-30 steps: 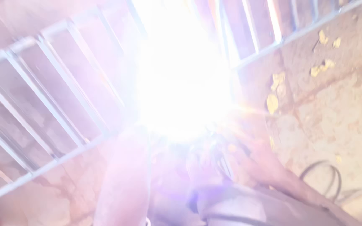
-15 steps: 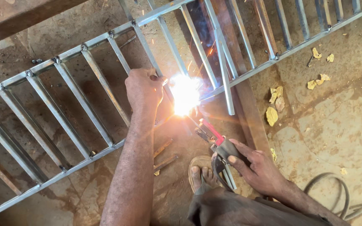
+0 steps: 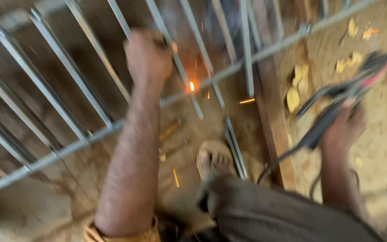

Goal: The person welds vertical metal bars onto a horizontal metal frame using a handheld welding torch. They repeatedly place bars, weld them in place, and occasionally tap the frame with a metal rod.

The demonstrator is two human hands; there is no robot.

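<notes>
We clench our left hand on a grille bar; our right hand, right of the glowing weld, grips the electrode holder; next, it needs inspecting.

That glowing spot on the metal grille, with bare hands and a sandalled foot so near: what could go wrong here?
The left hand grips a bar close to the glowing weld spot, so a burn seems possible. Sparks fly toward the sandalled foot. The cable from the electrode holder in the right hand could snag.
</notes>
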